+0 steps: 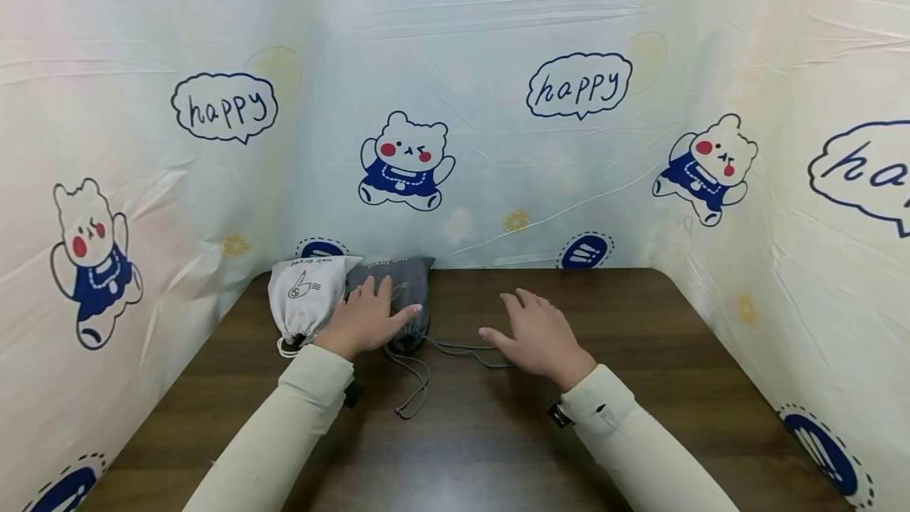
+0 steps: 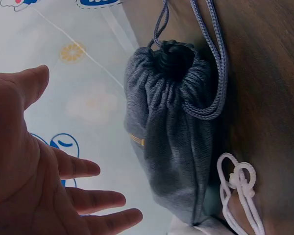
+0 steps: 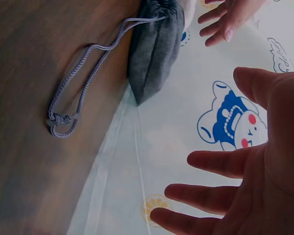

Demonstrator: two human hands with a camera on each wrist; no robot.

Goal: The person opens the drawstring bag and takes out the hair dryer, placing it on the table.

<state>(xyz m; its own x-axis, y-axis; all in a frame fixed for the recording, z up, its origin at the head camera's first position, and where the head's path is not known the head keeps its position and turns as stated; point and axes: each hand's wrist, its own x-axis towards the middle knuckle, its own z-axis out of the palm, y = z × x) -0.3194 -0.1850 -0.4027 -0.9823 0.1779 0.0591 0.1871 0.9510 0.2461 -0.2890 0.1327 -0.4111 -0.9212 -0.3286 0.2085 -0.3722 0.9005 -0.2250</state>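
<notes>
A dark grey drawstring pouch (image 1: pixel 410 291) lies at the back left of the table, its gathered mouth toward me and its cords trailing forward and right. Beside it on the left is a white drawstring pouch (image 1: pixel 304 299) printed with a hand-shaped drawing. My left hand (image 1: pixel 366 321) hovers over the two pouches, fingers spread, holding nothing. In the left wrist view the grey pouch (image 2: pixel 171 132) stands apart from those fingers. To the right of the grey cords, my right hand (image 1: pixel 538 334) is held above the table, fingers extended and nothing in it.
The brown wooden table (image 1: pixel 455 449) ends at a printed curtain (image 1: pixel 483 164) with bears and "happy" bubbles, which also lines both sides. A white cord (image 2: pixel 240 181) from the white pouch lies near the grey one.
</notes>
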